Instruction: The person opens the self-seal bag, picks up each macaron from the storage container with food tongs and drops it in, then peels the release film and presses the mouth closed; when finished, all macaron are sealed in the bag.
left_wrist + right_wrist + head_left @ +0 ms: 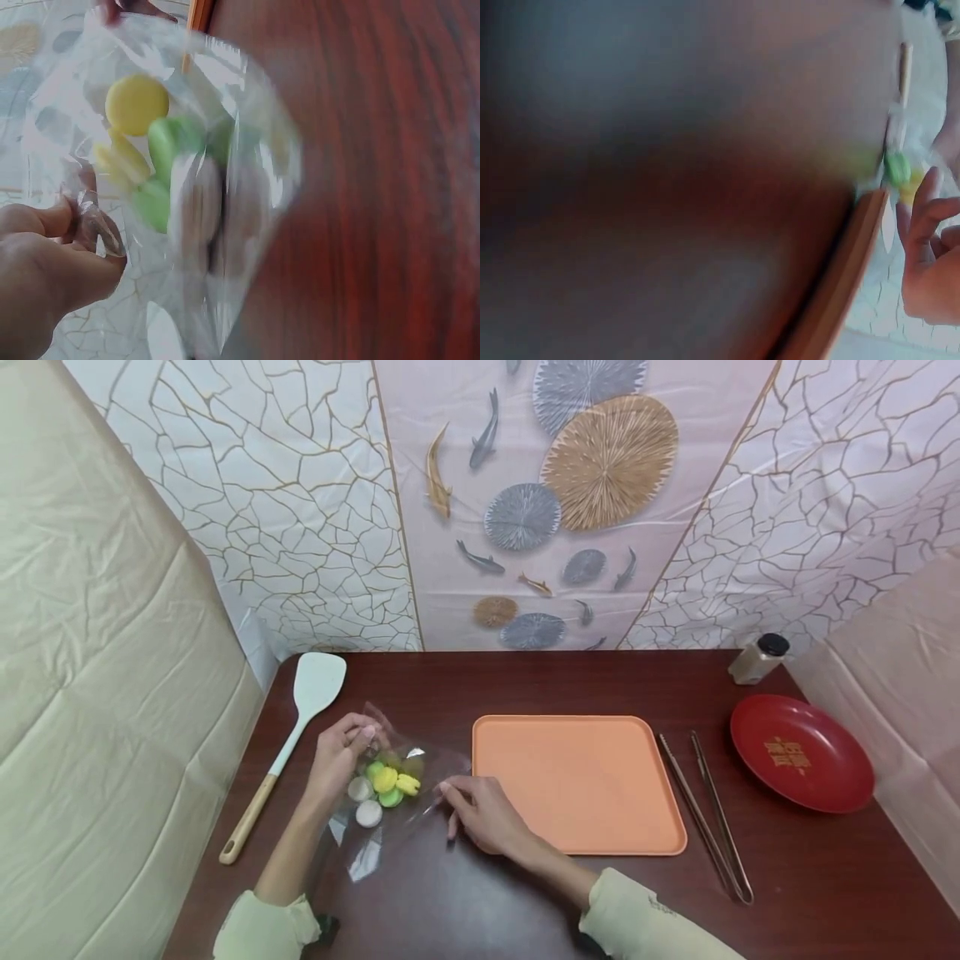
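Observation:
A clear plastic bag (365, 860) with several yellow (385, 778), green and whitish macarons inside lies between the two hands in the head view. My left hand (341, 760) pinches the bag's edge on its far left side. In the left wrist view the film bunches between that thumb and fingers, and the macarons (137, 105) show through it. On the bag's right side, my right hand (486, 814) pinches the film between thumb and forefinger, over the tray's left edge. The right wrist view is blurred, with that hand (934, 259) at its right border.
An orange tray (577, 785) lies right of the bag. Farther right are metal tongs (705, 818), a red plate (825, 756) and a black-lidded jar (757, 660). A white spatula (303, 702) with a wooden handle lies at the left. Fabric walls surround the table.

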